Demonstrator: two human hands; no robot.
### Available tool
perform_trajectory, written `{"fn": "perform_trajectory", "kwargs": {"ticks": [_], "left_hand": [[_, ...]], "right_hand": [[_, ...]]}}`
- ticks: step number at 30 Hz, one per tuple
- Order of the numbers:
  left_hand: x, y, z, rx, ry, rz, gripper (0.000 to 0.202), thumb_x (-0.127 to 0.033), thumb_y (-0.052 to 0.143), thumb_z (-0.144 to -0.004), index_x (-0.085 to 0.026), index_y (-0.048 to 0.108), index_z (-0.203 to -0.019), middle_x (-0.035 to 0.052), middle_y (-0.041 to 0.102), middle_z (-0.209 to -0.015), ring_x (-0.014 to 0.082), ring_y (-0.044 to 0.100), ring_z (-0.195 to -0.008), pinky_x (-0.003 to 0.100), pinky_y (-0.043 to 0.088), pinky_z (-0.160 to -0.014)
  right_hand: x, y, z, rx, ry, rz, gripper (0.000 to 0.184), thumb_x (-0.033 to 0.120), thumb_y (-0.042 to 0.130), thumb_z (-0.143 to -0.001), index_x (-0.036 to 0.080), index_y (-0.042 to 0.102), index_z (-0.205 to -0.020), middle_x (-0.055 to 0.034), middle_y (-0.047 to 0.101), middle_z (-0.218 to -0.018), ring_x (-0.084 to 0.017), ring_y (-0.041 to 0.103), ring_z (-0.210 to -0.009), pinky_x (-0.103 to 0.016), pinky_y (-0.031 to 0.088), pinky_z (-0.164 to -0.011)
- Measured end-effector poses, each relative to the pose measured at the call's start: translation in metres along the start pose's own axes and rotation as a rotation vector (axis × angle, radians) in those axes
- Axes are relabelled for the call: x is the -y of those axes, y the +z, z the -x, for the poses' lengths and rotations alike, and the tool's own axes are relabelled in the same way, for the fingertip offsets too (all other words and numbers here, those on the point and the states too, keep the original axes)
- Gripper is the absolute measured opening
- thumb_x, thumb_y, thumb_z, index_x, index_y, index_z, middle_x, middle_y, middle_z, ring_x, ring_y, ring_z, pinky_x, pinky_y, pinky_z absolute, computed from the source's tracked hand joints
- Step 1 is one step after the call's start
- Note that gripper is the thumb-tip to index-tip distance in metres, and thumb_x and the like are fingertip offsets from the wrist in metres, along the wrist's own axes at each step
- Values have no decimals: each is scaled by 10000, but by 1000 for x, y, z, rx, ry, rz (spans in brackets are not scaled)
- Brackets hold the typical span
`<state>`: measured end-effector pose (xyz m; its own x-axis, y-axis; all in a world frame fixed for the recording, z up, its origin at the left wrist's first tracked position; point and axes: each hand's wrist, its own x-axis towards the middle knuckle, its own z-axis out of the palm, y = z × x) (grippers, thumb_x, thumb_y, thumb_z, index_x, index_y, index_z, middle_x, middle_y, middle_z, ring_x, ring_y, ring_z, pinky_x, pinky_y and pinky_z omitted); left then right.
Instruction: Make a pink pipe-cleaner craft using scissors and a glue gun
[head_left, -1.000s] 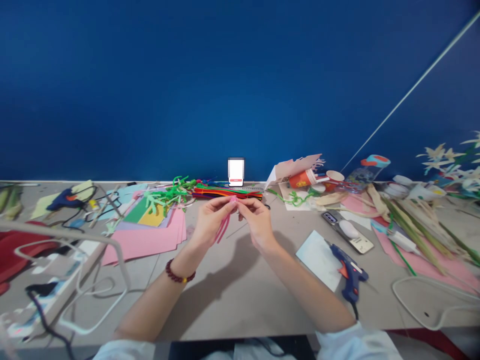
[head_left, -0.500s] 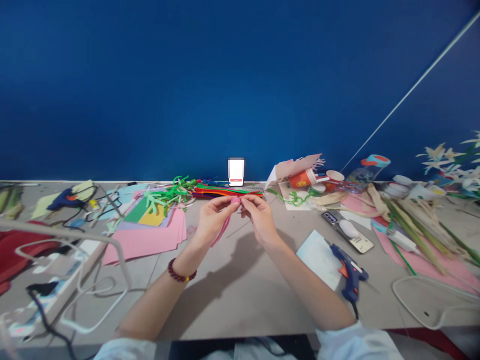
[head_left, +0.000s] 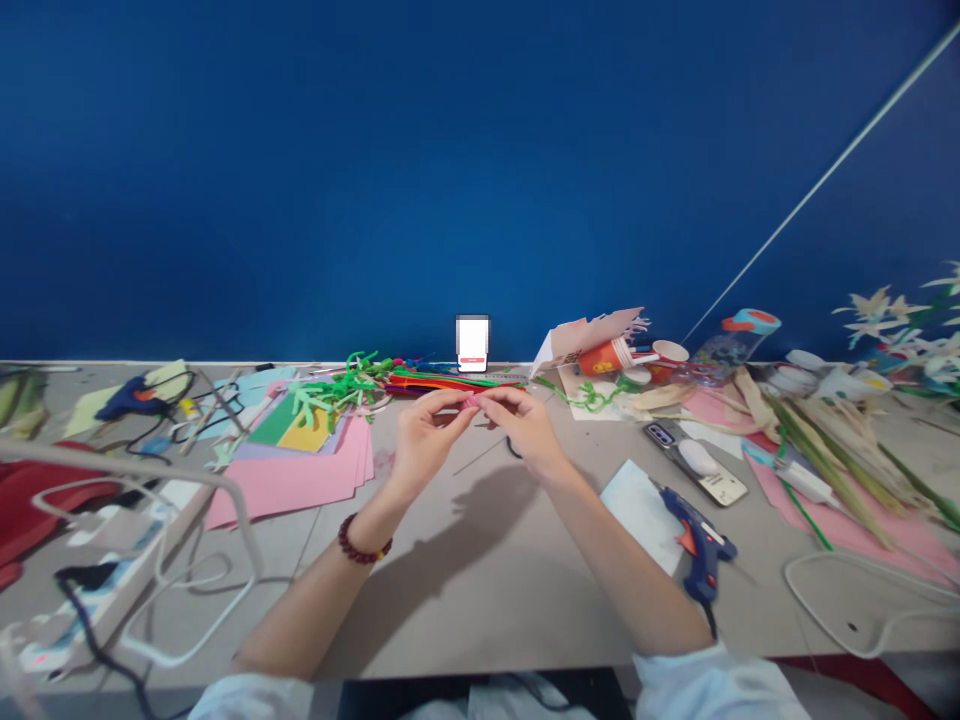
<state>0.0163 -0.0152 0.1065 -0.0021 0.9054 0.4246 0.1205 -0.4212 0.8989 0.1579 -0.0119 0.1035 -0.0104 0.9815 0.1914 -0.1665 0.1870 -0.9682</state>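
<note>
My left hand and my right hand meet above the middle of the table, fingertips almost touching. Between them they pinch a small piece of pink pipe cleaner, mostly hidden by the fingers. Both hands are closed, thumb against forefinger. Just behind them lies a bundle of coloured pipe cleaners, red, orange and green. A small dark curved thing shows beside my right hand; I cannot make out what it is.
A lit phone stands against the blue wall. Pink paper and green pipe-cleaner shapes lie left, near a power strip. Rightward are a glue gun, another phone, paper cups and dried leaves.
The pink strand that hung below my left hand no longer shows. My right hand has turned slightly, and the dark curved thing has come into view beside it.
</note>
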Motion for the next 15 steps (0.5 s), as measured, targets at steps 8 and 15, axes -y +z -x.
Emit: {"fn": "perform_trajectory", "kwargs": {"ticks": [8,15], "left_hand": [[-4,-7,-6,184,-293,242,244,-294,774,-623,-154,723,-817,68,730,-805,168,666,-725,292,544,-705],[-6,-9,-5,275,-306,206,236,-290,773,-630,-155,727,-818,59,729,-790,145,649,-692,263,527,-679]], "right_hand": [[19,-20,-2,138,-420,427,94,270,637,-795,226,693,-856,-40,689,-846,-158,628,-777,-280,513,-667],[25,-28,1,278,-702,697,145,209,540,-870,218,681,-903,-48,679,-878,-161,621,-840,-288,501,-761]]}}
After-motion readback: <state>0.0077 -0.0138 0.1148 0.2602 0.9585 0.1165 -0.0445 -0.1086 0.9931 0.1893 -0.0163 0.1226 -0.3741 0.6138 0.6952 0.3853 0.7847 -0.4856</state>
